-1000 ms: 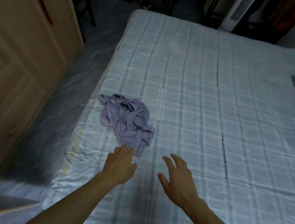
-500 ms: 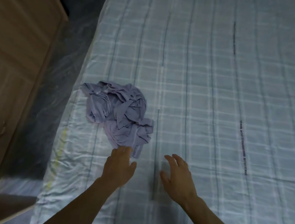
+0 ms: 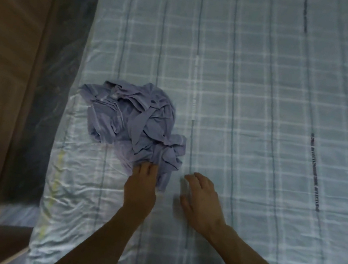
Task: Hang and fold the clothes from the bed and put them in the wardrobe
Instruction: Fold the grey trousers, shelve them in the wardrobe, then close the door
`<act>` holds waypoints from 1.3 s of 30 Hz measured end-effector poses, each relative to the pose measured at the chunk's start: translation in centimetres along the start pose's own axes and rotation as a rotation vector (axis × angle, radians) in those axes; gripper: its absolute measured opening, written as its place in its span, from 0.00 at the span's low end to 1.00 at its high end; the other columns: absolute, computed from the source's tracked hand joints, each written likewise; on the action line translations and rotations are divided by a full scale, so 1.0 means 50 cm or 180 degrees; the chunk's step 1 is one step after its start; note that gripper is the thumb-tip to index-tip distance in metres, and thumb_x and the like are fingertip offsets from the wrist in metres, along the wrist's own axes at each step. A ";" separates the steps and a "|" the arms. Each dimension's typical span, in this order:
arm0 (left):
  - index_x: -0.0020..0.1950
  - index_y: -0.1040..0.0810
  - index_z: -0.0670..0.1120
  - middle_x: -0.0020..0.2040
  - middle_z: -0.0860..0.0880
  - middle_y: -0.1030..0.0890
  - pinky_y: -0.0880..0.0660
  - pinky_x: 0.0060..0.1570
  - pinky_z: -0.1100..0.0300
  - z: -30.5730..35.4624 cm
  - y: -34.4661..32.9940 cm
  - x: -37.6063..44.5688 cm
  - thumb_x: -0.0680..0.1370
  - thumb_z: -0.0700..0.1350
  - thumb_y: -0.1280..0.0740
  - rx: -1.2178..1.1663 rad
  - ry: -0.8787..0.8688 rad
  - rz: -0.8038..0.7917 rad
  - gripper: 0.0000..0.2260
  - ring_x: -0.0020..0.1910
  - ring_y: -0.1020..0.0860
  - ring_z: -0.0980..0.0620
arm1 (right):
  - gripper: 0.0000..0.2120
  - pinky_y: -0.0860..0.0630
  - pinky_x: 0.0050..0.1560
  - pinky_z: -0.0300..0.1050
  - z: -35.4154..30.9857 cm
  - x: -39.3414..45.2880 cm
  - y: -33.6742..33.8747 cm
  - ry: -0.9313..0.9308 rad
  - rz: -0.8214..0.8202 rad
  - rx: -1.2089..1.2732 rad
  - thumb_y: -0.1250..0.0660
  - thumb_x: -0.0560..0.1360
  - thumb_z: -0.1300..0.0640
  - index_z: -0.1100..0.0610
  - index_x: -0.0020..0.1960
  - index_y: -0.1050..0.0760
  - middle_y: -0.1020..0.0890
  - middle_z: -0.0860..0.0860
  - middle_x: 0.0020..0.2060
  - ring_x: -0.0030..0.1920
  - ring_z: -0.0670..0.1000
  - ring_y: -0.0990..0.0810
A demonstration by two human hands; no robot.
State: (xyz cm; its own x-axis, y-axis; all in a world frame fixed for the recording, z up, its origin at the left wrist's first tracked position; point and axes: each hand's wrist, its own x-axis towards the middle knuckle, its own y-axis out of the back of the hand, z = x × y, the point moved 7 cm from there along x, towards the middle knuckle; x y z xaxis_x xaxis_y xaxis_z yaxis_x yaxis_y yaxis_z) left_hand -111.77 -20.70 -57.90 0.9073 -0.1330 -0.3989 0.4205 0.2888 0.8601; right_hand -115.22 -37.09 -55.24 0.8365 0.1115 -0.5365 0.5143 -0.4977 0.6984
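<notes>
A dark line of print runs along the bed sheet at right. Its letters are too blurred to read.

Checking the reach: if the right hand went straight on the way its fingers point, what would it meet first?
Probably the garment's right lobe; the right hand points up-left at it, only bedsheet between.

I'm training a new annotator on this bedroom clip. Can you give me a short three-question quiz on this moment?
1. True or false: the crumpled lilac garment lies near the bed edge facing the wardrobe.
2. Which hand touches the garment? A left hand B right hand C both
3. Fill in: the right hand hovers over the ___.

Key: 1 true; 2 A; 3 bed.
</notes>
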 end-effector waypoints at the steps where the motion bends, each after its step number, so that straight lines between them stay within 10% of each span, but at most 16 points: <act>1: 0.57 0.22 0.41 0.55 0.42 0.22 0.21 0.37 0.49 -0.002 0.007 0.001 0.68 0.31 0.30 0.0000 0.0032 0.0066 0.18 0.55 0.23 0.40 | 0.25 0.33 0.67 0.52 -0.001 0.003 -0.001 0.0009 -0.0002 -0.0009 0.37 0.78 0.52 0.56 0.73 0.35 0.33 0.55 0.71 0.71 0.57 0.36; 8: 0.44 0.23 0.42 0.40 0.44 0.21 0.26 0.34 0.52 -0.016 0.096 -0.012 0.76 0.36 0.33 -0.0332 0.0144 0.0576 0.03 0.38 0.22 0.43 | 0.26 0.35 0.69 0.50 -0.027 0.014 0.009 0.0120 0.0066 0.0150 0.38 0.79 0.53 0.55 0.75 0.38 0.36 0.56 0.73 0.72 0.57 0.38; 21: 0.43 0.22 0.44 0.36 0.51 0.25 0.30 0.36 0.62 0.081 0.347 -0.179 0.73 0.32 0.30 -0.1113 -0.0975 0.0594 0.08 0.34 0.28 0.57 | 0.31 0.30 0.67 0.53 -0.183 -0.058 0.155 0.1199 0.0777 0.0412 0.23 0.68 0.52 0.56 0.69 0.26 0.28 0.59 0.69 0.68 0.59 0.28; 33: 0.43 0.21 0.45 0.38 0.53 0.23 0.34 0.40 0.72 0.215 0.640 -0.367 0.73 0.32 0.28 -0.1088 -0.1716 0.1338 0.08 0.37 0.28 0.63 | 0.03 0.26 0.43 0.54 -0.280 -0.254 0.274 0.1309 0.1265 0.0611 0.34 0.74 0.61 0.59 0.48 0.25 0.22 0.56 0.43 0.42 0.57 0.23; 39: 0.44 0.19 0.45 0.41 0.55 0.20 0.28 0.40 0.66 0.247 0.767 -0.467 0.71 0.31 0.34 -0.1455 -0.2054 0.1863 0.10 0.39 0.24 0.61 | 0.09 0.30 0.37 0.46 -0.274 -0.370 0.384 0.1185 0.2091 0.1201 0.37 0.70 0.68 0.55 0.42 0.30 0.26 0.46 0.34 0.35 0.48 0.28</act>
State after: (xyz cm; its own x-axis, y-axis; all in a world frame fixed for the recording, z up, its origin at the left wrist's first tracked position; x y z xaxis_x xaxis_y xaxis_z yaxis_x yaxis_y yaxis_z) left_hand -116.79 -18.23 -11.66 0.8556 -0.3051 0.4181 -0.0128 0.7950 0.6064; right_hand -118.23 -36.94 -25.42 0.9853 -0.0576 0.1608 -0.1408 -0.8070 0.5735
